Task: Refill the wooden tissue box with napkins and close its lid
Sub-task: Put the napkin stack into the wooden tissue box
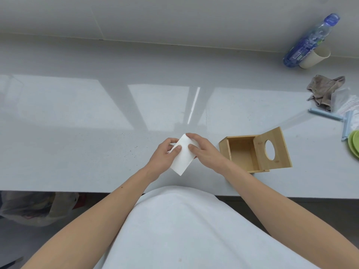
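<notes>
Two hands: I see the left hand [165,152] and the right hand [202,150] both on one napkin [183,158], held just above the surface [97,133] in front of the body.
Fingers: each thumb presses on top of the sheet and the other fingers [194,136] curl under or round its far end, so both hands grip the napkin.
Step in hand: I judge this to be folding or squaring the napkin before it goes in.
Doing it well: I would keep the edges lined up and the fold flat, pinch lightly so the paper does not crease or tear, then carry it right and lay it level in the box.
Wooden tissue box [240,152]: it sits on the surface just right of the right wrist; its cavity shows bare wood and no napkins that I can see.
Lid [282,152]: swung open at the box's right side, a flat board with a round hole cut through it.
Materials: the napkin is thin, soft, white and rectangular; the box is pale, smooth, square-cornered wood; the surface is glossy and pale with fine speckles.
Elsewhere: a crumpled grey cloth [324,90] and a blue-capped bottle [310,39] lie well apart at the far right.
</notes>
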